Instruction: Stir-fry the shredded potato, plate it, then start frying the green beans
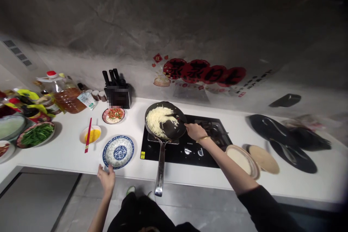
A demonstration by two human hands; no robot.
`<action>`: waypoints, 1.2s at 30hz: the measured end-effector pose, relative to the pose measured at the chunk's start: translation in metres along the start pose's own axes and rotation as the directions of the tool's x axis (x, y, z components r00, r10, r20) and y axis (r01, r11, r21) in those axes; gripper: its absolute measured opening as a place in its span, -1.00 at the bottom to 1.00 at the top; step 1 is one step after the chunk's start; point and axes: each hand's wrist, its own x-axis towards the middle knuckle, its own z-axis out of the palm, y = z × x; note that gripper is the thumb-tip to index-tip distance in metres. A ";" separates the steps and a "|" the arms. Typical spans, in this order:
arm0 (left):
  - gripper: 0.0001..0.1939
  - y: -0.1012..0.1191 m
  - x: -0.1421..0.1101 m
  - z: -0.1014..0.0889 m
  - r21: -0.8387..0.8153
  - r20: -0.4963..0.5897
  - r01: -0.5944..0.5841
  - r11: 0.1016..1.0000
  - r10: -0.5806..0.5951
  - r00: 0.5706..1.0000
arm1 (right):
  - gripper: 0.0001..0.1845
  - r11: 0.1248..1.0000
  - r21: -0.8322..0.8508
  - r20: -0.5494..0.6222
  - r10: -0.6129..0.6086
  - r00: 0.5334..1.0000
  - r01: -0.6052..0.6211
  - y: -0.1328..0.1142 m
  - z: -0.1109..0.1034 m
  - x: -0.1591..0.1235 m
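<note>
A black frying pan [181, 116] sits on the left burner, its long metal handle [161, 168] pointing toward me over the counter edge. Pale shredded food [156, 117] lies in a curve along its left side. My right hand [195, 132] is closed at the pan's right rim; whatever it grips is dark and hard to tell from the pan. Below the blue-and-white plate [119, 153], my left hand [106, 178] has its fingers apart, with fingertips close to the near rim. Whether they touch it I cannot tell. No food shows on that plate.
Red chopsticks [88, 136] rest across a bowl of yellow liquid [95, 136]. Behind stand a dish of chopped toppings [114, 115], a knife block [119, 96] and an oil jug [67, 96]. Greens [37, 134] sit left; a pot [240, 159] and black lids [293, 156] lie right.
</note>
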 end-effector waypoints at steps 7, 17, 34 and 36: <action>-0.33 0.049 -0.073 -0.006 -0.250 0.742 0.323 0.913 -0.033 0.670 | -0.60 0.965 -0.097 0.095 -0.233 0.968 0.242 0.019 -0.020 -0.035; -0.43 0.159 -0.144 0.020 -0.017 0.991 0.773 0.634 -0.094 0.099 | -0.53 0.986 -0.078 0.015 -0.146 0.989 0.147 -0.028 0.011 0.009; -0.47 0.153 -0.156 0.031 -0.082 0.985 0.760 0.644 -0.063 0.160 | -0.58 0.999 -0.046 0.092 -0.020 0.996 0.025 0.002 -0.009 -0.010; -0.49 0.153 -0.156 0.031 -0.079 0.987 0.765 0.640 -0.057 0.150 | -0.55 0.999 -0.034 0.062 -0.039 0.997 0.041 -0.011 0.000 0.004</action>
